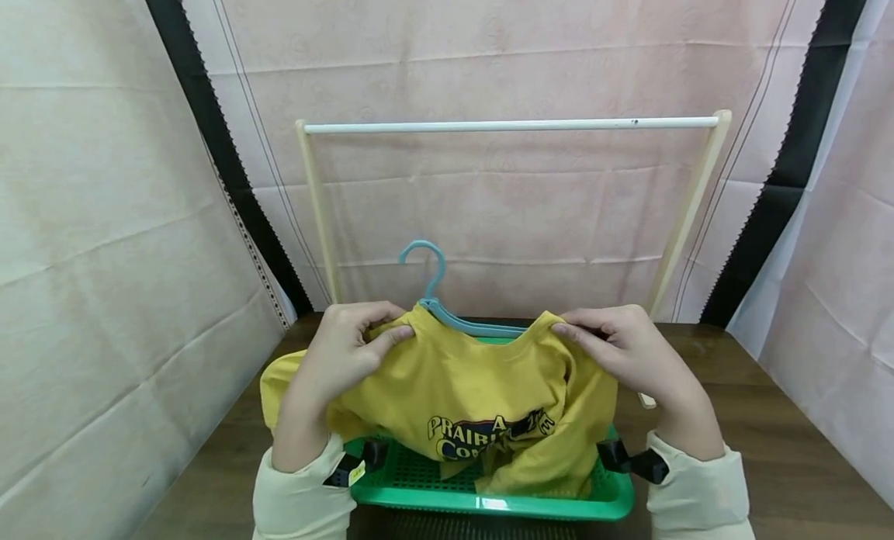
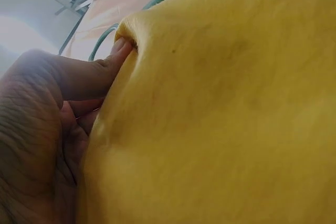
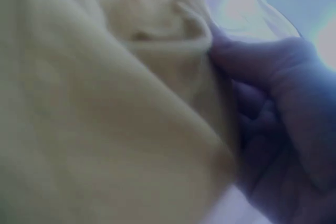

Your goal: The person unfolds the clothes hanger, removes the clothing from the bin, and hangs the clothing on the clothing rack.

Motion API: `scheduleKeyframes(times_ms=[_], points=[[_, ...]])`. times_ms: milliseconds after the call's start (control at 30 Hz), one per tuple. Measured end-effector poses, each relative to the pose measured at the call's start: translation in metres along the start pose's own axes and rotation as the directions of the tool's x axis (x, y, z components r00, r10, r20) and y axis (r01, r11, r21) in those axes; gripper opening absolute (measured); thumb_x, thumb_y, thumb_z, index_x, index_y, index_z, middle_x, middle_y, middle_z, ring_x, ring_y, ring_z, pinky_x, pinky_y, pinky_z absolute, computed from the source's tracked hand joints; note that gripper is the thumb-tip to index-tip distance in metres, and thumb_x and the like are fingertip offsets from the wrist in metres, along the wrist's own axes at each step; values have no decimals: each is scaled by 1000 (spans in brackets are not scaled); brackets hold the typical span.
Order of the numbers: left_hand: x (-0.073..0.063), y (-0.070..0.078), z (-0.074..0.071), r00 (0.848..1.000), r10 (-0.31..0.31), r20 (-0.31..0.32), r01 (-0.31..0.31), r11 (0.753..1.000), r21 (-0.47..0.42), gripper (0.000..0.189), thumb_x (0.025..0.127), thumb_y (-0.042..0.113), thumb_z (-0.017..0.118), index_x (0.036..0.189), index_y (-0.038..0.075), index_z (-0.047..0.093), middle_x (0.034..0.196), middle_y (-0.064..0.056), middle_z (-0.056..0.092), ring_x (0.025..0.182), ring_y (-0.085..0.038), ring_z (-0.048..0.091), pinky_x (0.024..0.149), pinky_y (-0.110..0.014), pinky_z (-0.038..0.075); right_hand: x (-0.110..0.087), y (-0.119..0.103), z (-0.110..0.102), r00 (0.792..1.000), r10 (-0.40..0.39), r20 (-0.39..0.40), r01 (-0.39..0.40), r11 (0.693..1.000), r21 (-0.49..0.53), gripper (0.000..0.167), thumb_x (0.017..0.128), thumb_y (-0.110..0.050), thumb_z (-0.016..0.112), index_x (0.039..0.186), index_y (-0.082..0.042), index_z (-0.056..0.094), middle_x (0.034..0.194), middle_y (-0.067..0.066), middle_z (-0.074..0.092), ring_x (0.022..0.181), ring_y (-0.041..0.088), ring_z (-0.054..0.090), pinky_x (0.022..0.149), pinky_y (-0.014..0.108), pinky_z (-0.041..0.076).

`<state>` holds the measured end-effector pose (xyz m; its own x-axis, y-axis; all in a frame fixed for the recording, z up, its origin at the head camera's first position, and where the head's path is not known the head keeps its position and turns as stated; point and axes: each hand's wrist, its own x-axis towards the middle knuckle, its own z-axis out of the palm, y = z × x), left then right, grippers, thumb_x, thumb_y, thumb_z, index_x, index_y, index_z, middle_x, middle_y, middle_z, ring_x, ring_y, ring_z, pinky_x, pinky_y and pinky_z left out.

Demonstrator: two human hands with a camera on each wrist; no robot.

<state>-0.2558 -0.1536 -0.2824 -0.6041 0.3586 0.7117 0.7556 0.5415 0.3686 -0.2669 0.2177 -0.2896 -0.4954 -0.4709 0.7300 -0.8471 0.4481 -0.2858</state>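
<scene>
A yellow T-shirt (image 1: 482, 377) with dark lettering on its chest is held up by the shoulders, its lower part drooping into a green basket. My left hand (image 1: 352, 350) pinches the shoulder at the left of the neckline; the left wrist view shows the thumb pressed on the yellow cloth (image 2: 220, 103). At the other shoulder, my right hand (image 1: 625, 346) pinches the fabric between thumb and fingers. Behind the collar sits a light blue hanger (image 1: 438, 272), its hook rising above the neckline. The shirt hides the rest of the hanger. The right wrist view is blurred.
The green basket (image 1: 489, 505) stands on a dark brown wooden table (image 1: 761, 447) below the shirt. Beyond it rises a rack with a white horizontal bar (image 1: 510, 126) and cream posts. Pale cloth walls (image 1: 105, 214) enclose the table at the back and sides.
</scene>
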Motion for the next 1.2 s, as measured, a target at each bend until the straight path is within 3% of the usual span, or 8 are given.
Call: scheduleKeyframes(times_ms=[333, 567, 767, 1033, 1200], points=[[0, 4, 3, 1000, -2, 16, 2, 1000, 6, 9, 94, 18, 74, 92, 26, 76, 83, 17, 68, 60, -7, 51, 57, -27, 44, 13, -7, 26, 990, -84, -117, 74, 994, -81, 10, 92, -10, 74, 95, -18, 80, 87, -4, 76, 71, 0, 65, 62, 15, 49], [-1, 5, 5, 999, 17, 28, -17, 1000, 1, 10, 92, 16, 75, 92, 25, 75, 82, 17, 68, 60, -6, 50, 56, -26, 44, 14, -12, 33, 989, -81, -123, 73, 995, -66, 9, 92, -11, 74, 96, -17, 80, 88, -4, 76, 71, 0, 65, 62, 15, 50], [1, 8, 12, 998, 26, 65, -25, 1000, -16, 5, 94, 20, 74, 91, 24, 75, 82, 16, 67, 59, -6, 48, 53, -25, 43, 16, -18, 35, 987, -94, -127, 76, 987, -141, 11, 90, -16, 77, 97, -24, 80, 85, -12, 75, 62, -5, 60, 53, 15, 46], [2, 10, 12, 998, -5, 60, 5, 1000, -4, 5, 93, 21, 75, 91, 25, 76, 84, 18, 68, 62, -6, 51, 55, -26, 45, 8, -18, 21, 1000, -8, 9, 8, 1000, -16, 17, 94, -13, 72, 102, -26, 79, 94, -13, 75, 76, 1, 67, 66, 17, 52], [2, 8, 8, 999, -4, 47, 5, 1000, -2, 6, 93, 20, 75, 92, 26, 76, 84, 17, 69, 61, -7, 52, 57, -26, 46, 4, -15, 9, 989, 83, 121, -79, 996, -43, 21, 98, -23, 69, 117, -31, 74, 101, -18, 72, 75, 2, 62, 66, 23, 51]])
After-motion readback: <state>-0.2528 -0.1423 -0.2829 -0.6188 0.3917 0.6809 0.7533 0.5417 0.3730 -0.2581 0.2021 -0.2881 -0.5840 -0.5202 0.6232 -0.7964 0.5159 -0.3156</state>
